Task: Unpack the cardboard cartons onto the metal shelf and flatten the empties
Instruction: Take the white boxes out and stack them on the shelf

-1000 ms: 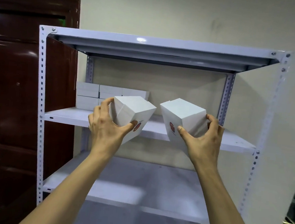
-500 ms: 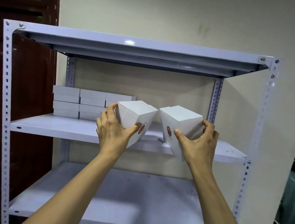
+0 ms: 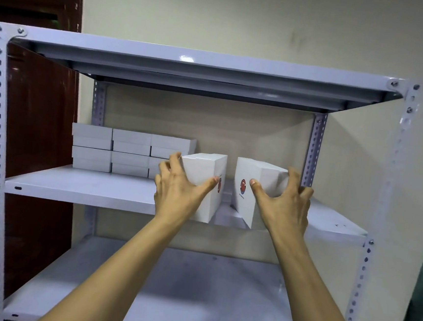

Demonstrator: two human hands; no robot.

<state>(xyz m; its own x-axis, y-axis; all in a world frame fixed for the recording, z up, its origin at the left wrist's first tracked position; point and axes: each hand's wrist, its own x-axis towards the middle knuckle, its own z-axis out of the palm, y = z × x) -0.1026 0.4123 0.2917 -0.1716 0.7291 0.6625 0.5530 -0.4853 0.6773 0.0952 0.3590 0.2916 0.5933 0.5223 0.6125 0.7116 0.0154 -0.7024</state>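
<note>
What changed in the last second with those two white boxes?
Both hands carried their boxes forward to the front edge of the middle shelf: the left hand with the left white box, the right hand with the right white box. The boxes turned from tilted to nearly upright. Both grips stayed on; the stacked boxes at the back did not move.

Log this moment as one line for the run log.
left hand grips left box | right hand grips right box | both at middle shelf front, apart | stacked boxes rear left
</note>
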